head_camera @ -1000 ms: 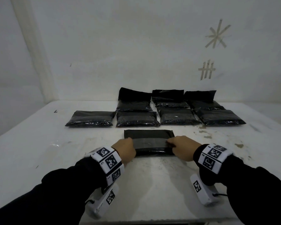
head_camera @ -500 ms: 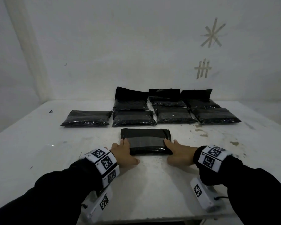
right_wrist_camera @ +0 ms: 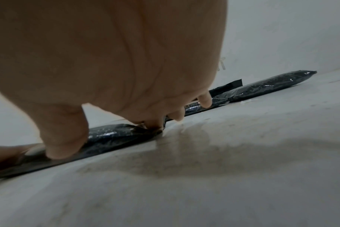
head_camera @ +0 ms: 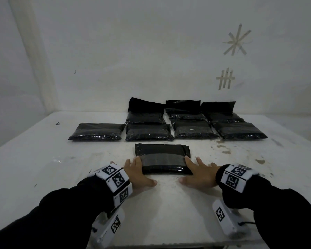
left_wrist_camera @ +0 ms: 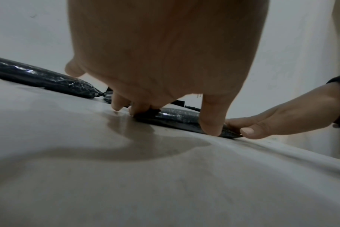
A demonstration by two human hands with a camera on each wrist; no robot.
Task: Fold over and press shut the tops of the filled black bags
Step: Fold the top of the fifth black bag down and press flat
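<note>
Lying flat on the counter (head_camera: 43, 159) just in front of the person, the nearest black bag (head_camera: 162, 159) has its top folded down, and the left hand (head_camera: 138, 174) and right hand (head_camera: 198, 174) rest spread with straight fingers at its two short ends, gripping nothing. It looks soft, glossy and slippery, packed with loose grains that would sag and shift, so it is probably best taken by both ends at once and lifted level.

A scuffed white table (head_camera: 43, 159) carried eight filled black bags. One bag (head_camera: 162, 159) lay nearest the front edge with a hand flat on the tabletop at each end, touching it. Behind it lay a row of four bags (head_camera: 147, 132), then three more (head_camera: 185, 112) by the wall, their tops standing up.
</note>
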